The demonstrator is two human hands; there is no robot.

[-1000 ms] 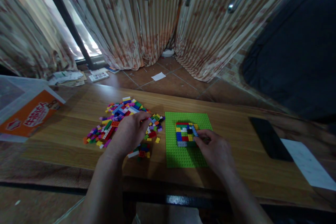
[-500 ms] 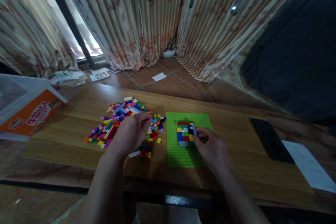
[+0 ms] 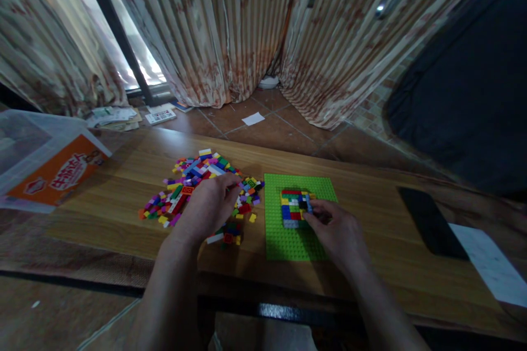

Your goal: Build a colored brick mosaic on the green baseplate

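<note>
A green studded baseplate (image 3: pixel 280 245) lies on the wooden table, bearing a low rectangular block of toy bricks (image 3: pixel 291 216) in red, yellow, blue, white, green and grey. My right hand (image 3: pixel 338 230) reaches in from the right, thumb and fingers closed on a small light-blue brick (image 3: pixel 309 203) at the block's right side. Whether that brick is pressed fully down, I cannot tell. Over the right part of a loose brick pile (image 3: pixel 206 167) hangs my left hand (image 3: pixel 212 203), its thumb and forefinger drawn together. Anything between those fingertips is too small to make out.
At the left end of the table (image 3: pixel 107 197) stands a clear plastic box (image 3: pixel 61 137) with an orange label. A dark phone-like slab (image 3: pixel 430 222) and a white sheet (image 3: pixel 489 260) lie on the right. Striped curtains (image 3: pixel 206 38) hang behind the table.
The view has shifted slightly, moving everything a little to the right. My right fingers have settled the light-blue brick closer against the block; my left hand stays over the pile.
</note>
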